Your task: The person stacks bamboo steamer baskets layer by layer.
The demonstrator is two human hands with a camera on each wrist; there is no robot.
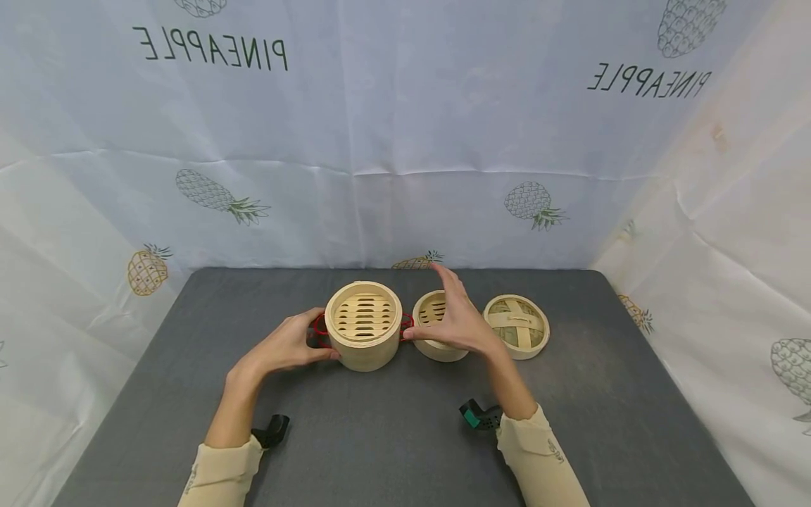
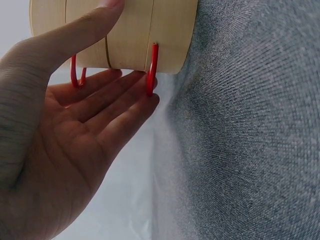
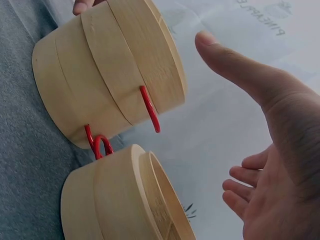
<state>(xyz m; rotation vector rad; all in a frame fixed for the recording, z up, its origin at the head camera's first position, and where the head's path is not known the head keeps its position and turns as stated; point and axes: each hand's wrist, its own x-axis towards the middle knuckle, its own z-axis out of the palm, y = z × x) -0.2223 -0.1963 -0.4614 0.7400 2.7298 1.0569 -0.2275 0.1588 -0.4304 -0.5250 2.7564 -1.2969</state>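
Two round bamboo steamer baskets (image 1: pixel 364 355) stand stacked left of the table's middle, the upper one showing a slatted floor. Red loop handles (image 2: pixel 152 70) stick out from their sides. My left hand (image 1: pixel 294 345) holds the stack from the left, thumb on the near wall and fingers around by the handles. My right hand (image 1: pixel 459 320) is spread in the air over a smaller-looking single steamer basket (image 1: pixel 443 352), partly hiding it. In the right wrist view, its thumb (image 3: pixel 235 62) points toward the stack with a gap between them.
A woven bamboo lid (image 1: pixel 516 327) lies to the right of the single basket. Everything rests on a dark grey table (image 1: pixel 380 443). A white curtain (image 1: pixel 405 127) printed with pineapples hangs behind its far edge and around the sides.
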